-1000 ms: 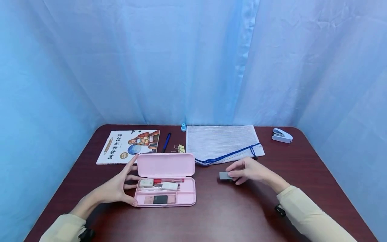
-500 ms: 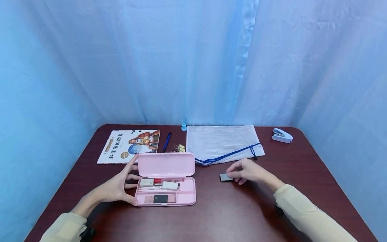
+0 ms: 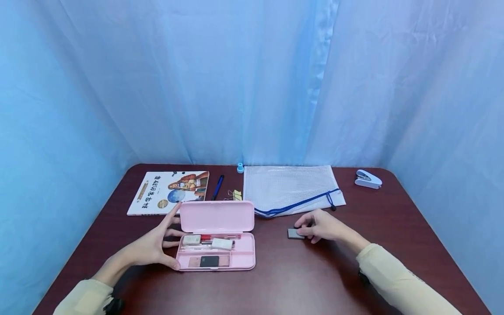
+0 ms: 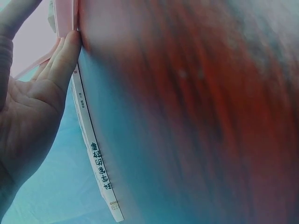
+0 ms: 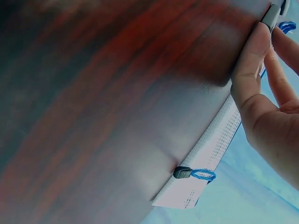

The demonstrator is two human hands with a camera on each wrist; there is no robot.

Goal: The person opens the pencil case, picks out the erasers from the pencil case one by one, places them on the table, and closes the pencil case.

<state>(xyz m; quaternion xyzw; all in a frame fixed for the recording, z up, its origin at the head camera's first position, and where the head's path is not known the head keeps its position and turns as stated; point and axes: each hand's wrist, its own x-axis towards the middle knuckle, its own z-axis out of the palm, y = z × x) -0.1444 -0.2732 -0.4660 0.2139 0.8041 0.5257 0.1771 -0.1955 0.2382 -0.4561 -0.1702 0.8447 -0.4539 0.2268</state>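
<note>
An open pink pencil case (image 3: 243,259) lies on the table with its lid raised at the back. White eraser-like blocks (image 3: 222,243), pens and a small black block (image 3: 209,261) lie in its compartments. My left hand (image 3: 145,249) spans the case's left side, thumb at the front corner and index finger at the lid, the fingers fairly straight. To the right of the case, my right hand (image 3: 320,225) pinches a small flat grey rectangular block (image 3: 294,234) by its right end. The block lies at the table surface; in the right wrist view its far end (image 5: 271,17) shows past the thumb.
Behind the case lie a book (image 3: 153,192), a blue pen (image 3: 218,187) and a yellow binder clip (image 3: 237,195). A mesh zip pouch (image 3: 289,186) spreads at the back middle, beside a small light-blue object (image 3: 240,168). A stapler (image 3: 368,179) sits back right.
My right hand has lowered the grey block slightly, from a little above the table to lying flat. My left hand stays at the pencil case.
</note>
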